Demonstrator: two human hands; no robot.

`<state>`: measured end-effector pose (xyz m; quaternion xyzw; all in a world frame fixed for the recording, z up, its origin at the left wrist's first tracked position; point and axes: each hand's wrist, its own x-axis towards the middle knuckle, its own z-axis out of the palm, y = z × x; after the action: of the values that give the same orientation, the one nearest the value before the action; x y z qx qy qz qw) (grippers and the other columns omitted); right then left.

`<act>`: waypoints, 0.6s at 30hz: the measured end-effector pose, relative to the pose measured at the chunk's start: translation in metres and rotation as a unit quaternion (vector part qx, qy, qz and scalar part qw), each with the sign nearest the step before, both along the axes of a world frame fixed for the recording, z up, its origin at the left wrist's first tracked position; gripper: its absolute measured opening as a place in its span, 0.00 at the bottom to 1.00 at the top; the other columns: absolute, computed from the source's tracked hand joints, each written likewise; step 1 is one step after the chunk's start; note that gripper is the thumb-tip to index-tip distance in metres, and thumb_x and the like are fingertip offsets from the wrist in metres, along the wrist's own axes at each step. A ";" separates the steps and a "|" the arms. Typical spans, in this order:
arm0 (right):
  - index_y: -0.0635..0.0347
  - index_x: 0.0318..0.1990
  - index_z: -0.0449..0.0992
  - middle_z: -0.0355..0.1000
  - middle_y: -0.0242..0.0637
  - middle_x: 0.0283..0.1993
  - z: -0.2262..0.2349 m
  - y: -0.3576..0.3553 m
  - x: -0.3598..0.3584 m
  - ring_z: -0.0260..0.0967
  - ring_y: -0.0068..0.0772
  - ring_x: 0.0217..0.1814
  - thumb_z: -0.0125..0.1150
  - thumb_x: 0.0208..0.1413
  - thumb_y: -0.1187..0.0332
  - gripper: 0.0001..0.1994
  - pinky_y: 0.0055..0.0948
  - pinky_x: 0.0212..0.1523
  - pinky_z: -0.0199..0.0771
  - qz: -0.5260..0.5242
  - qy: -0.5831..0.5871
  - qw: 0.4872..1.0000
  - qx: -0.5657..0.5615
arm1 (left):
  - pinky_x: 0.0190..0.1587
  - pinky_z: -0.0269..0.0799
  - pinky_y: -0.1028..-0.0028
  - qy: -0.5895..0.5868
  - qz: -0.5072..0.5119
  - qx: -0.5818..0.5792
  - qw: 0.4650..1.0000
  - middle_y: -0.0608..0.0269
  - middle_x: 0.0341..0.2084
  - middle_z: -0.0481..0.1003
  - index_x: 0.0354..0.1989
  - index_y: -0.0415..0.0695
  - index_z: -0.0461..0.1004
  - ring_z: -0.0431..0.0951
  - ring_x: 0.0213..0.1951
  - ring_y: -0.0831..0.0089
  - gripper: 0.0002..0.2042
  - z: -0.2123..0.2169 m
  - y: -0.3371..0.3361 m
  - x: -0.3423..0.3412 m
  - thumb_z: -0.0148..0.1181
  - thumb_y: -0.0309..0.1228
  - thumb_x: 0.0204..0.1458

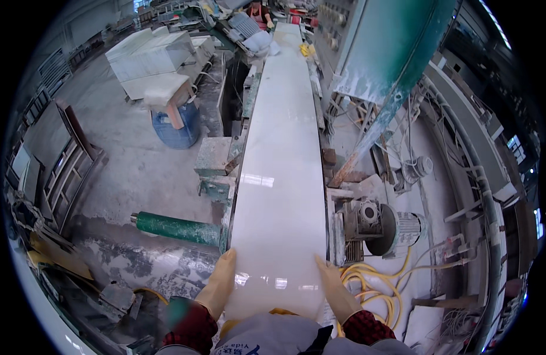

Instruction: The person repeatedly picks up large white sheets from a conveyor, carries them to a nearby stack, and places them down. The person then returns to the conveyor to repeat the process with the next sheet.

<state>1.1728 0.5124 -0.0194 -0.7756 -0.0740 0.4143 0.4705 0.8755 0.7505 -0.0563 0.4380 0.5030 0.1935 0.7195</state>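
A long, glossy white stone slab [279, 195] stretches away from my body along a machine bed. My left hand [220, 278], in a tan rubber glove, grips its left edge near the close end. Across from it my right hand [334, 284], gloved alike, holds the right edge. The fingers of both hands are partly hidden at the slab's sides. Bright reflections of lights lie on the polished top. At the far end a co-worker [259, 13] in dark red stands beside the slab.
A green roller [177, 229] sticks out to the left. An electric motor [397, 229] and a coiled yellow hose [373, 284] are at the right. A tall green-and-white machine cabinet [391, 47] rises beyond them. White blocks [152, 56] and a blue barrel [177, 127] stand far left.
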 end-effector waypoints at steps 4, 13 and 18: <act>0.69 0.71 0.86 0.88 0.40 0.52 0.010 -0.053 -0.017 0.84 0.37 0.57 0.71 0.81 0.44 0.32 0.40 0.69 0.81 0.079 -0.012 0.989 0.126 | 0.73 0.81 0.57 -0.070 -0.034 -0.139 0.987 0.54 0.67 0.88 0.75 0.37 0.82 0.87 0.69 0.59 0.31 0.023 -0.029 -0.049 0.49 0.53 0.87; 0.77 0.66 0.87 0.90 0.44 0.55 0.050 -0.085 -0.071 0.85 0.31 0.56 0.73 0.78 0.39 0.38 0.36 0.58 0.84 0.061 -0.030 0.985 -0.160 | 0.70 0.81 0.61 0.024 -0.035 -0.203 0.978 0.58 0.64 0.88 0.74 0.41 0.84 0.87 0.63 0.67 0.28 0.066 -0.101 -0.095 0.61 0.53 0.85; 0.78 0.66 0.85 0.90 0.45 0.52 0.005 -0.097 -0.054 0.86 0.32 0.53 0.75 0.76 0.39 0.39 0.35 0.53 0.84 0.042 0.007 0.994 -0.103 | 0.73 0.81 0.59 -0.020 -0.034 -0.230 0.972 0.58 0.65 0.88 0.75 0.42 0.84 0.88 0.63 0.65 0.27 0.071 -0.094 -0.091 0.59 0.52 0.85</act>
<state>1.1189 0.4150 -0.0148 -0.8133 -0.0604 0.4444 0.3707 0.7845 0.6564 0.0143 0.2737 0.5047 0.0566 0.8168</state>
